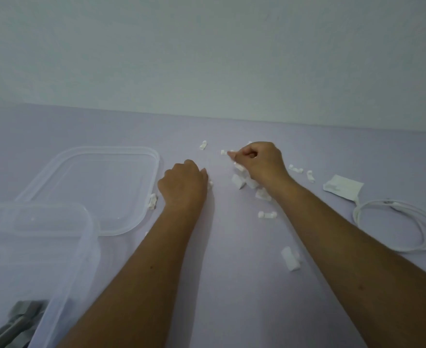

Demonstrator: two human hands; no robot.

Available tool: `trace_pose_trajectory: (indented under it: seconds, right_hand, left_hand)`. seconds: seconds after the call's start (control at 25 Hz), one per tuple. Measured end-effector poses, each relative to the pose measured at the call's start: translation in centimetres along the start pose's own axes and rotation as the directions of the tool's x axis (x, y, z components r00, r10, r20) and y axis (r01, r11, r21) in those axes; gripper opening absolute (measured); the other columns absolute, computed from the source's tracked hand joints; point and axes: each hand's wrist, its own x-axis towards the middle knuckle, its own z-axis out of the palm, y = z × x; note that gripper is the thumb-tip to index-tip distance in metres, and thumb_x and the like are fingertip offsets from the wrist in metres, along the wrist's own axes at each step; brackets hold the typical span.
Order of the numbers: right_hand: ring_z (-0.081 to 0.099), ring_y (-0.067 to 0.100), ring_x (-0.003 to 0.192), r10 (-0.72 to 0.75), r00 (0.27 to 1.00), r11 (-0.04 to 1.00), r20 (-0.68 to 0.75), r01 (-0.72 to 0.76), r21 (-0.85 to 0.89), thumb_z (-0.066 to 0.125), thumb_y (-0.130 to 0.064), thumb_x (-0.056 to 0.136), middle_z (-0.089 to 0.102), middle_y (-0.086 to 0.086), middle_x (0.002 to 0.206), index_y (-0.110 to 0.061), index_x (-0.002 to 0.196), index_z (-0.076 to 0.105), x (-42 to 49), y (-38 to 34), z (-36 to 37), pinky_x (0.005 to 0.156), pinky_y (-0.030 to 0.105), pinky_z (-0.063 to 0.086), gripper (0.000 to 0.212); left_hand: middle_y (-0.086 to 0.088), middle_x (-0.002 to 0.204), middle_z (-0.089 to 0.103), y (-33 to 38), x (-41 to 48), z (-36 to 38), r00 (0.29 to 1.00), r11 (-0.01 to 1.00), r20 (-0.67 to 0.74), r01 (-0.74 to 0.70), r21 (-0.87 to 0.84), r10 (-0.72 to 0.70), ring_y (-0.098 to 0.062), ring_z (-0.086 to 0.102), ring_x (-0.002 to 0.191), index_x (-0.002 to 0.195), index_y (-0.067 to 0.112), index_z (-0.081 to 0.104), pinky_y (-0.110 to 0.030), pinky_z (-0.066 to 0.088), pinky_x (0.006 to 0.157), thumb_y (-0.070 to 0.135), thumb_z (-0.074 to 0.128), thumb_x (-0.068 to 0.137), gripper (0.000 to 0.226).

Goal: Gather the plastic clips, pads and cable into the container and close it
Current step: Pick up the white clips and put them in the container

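Several small white plastic clips (267,215) lie scattered over the lilac surface. My right hand (262,162) is curled over a heap of clips, thumb and forefinger pinching one at its tip beside another clip (223,152). My left hand (183,185) is a closed fist resting on the surface, a bit of white showing at its right edge; what it holds is hidden. The clear container (56,247) stands at lower left with grey things inside. Its clear lid (121,172) lies flat behind it. A white pad sheet (342,185) and coiled white cable (395,224) lie at right.
A pale wall meets the surface along the far edge. One clip (152,201) lies against the lid's right rim, another (203,145) farther back, and a larger one (290,258) sits near my right forearm.
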Motion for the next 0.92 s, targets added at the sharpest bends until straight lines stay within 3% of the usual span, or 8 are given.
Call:
trace_pose_trajectory:
  seconds: [0.16, 0.24, 0.32, 0.48, 0.56, 0.64, 0.76, 0.92]
  right_hand:
    - [0.04, 0.005, 0.044, 0.274, 0.926, 0.387, 0.259, -0.353, 0.852, 0.067, -0.021, 0.088, 0.047, 0.0, 0.066, -0.009, 0.083, 0.057, -0.5, 0.7, -3.9, 0.031, 0.012, 0.028, 0.016]
    - [0.046, 0.007, 0.049, 0.2, 0.932, 0.196, 0.303, -0.341, 0.919, 0.06, -0.024, 0.091, 0.053, 0.004, 0.073, -0.01, 0.087, 0.056, -0.8, 1.4, -5.7, 0.032, 0.011, 0.033, 0.015]
    - [0.052, 0.01, 0.054, 0.169, 0.935, 0.133, 0.312, -0.336, 0.933, 0.056, -0.03, 0.091, 0.058, 0.007, 0.08, -0.008, 0.09, 0.059, -1.3, 1.8, -7.3, 0.031, 0.011, 0.034, 0.022]
    - [0.046, 0.007, 0.046, 0.266, 0.928, 0.325, 0.259, -0.34, 0.882, 0.061, -0.032, 0.09, 0.052, 0.003, 0.074, -0.009, 0.084, 0.059, -2.0, 1.5, -8.8, 0.027, 0.011, 0.028, 0.023]
    - [0.042, 0.01, 0.045, 0.29, 0.951, 0.712, 0.109, -0.291, 0.64, 0.066, -0.028, 0.088, 0.048, 0.002, 0.071, -0.009, 0.085, 0.061, -2.8, 1.6, -8.5, 0.03, 0.014, 0.026, 0.019]
    - [0.047, 0.014, 0.049, 0.139, 0.99, 0.974, 0.013, -0.139, 0.176, 0.069, -0.03, 0.085, 0.055, 0.001, 0.075, -0.013, 0.092, 0.062, -3.8, 2.3, -7.8, 0.037, 0.018, 0.034, 0.021]
    - [0.058, 0.017, 0.066, -0.129, 0.986, 0.95, 0.106, 0.154, -0.27, 0.069, -0.04, 0.082, 0.066, 0.0, 0.088, -0.022, 0.096, 0.059, -5.2, 3.4, -6.6, 0.058, 0.029, 0.047, 0.024]
    - [0.054, 0.022, 0.074, -0.126, 0.978, 0.812, 0.166, 0.197, -0.549, 0.059, -0.045, 0.088, 0.062, 0.003, 0.092, -0.026, 0.101, 0.052, -6.2, 3.5, -5.9, 0.055, 0.028, 0.036, 0.024]
  left_hand:
    - [-0.009, 0.093, 0.062, -0.1, -0.4, -0.9, 0.998, 0.963, 0.0, 0.066, -0.26, -0.069, -0.03, 0.061, 0.088, 0.102, 0.008, 0.06, -0.032, 0.037, 0.068, 0.042, 0.033, 0.1, 0.044]
    - [0.0, 0.075, 0.054, 0.3, 0.0, -1.7, 0.966, 0.507, 0.221, 0.258, -0.822, -0.132, -0.02, 0.052, 0.067, 0.085, 0.015, 0.061, -0.027, 0.04, 0.056, 0.041, 0.039, 0.097, 0.036]
    - [0.003, 0.069, 0.05, 0.8, -0.4, -2.4, 0.886, -0.19, 0.464, 0.457, -0.869, 0.007, -0.013, 0.045, 0.054, 0.077, 0.016, 0.056, -0.018, 0.033, 0.04, 0.032, 0.045, 0.093, 0.025]
    - [-0.008, 0.09, 0.072, 1.5, -1.5, -2.4, 0.831, -0.511, 0.508, 0.546, -0.664, 0.227, -0.011, 0.049, 0.054, 0.093, 0.007, 0.063, -0.013, 0.028, 0.029, 0.027, 0.046, 0.092, 0.026]
    - [-0.002, 0.08, 0.068, 2.2, -1.7, -2.2, 0.828, -0.406, 0.519, 0.559, -0.723, 0.213, -0.01, 0.047, 0.053, 0.087, 0.012, 0.065, -0.013, 0.024, 0.031, 0.035, 0.047, 0.095, 0.03]
    - [0.001, 0.074, 0.059, 2.9, -1.7, -2.2, 0.885, 0.014, 0.461, 0.462, -0.887, 0.069, -0.013, 0.047, 0.053, 0.082, 0.016, 0.063, -0.016, 0.028, 0.039, 0.042, 0.045, 0.096, 0.034]
    - [-0.004, 0.086, 0.063, 3.2, -1.9, -0.5, 0.993, 0.843, 0.063, -0.047, -0.535, 0.096, -0.025, 0.062, 0.078, 0.104, 0.015, 0.057, -0.028, 0.042, 0.063, 0.052, 0.039, 0.096, 0.042]
    - [-0.008, 0.103, 0.063, 4.0, -2.3, 0.8, 0.954, 0.955, 0.047, -0.297, -0.015, 0.298, -0.032, 0.065, 0.091, 0.123, 0.016, 0.043, -0.034, 0.041, 0.065, 0.057, 0.035, 0.095, 0.051]
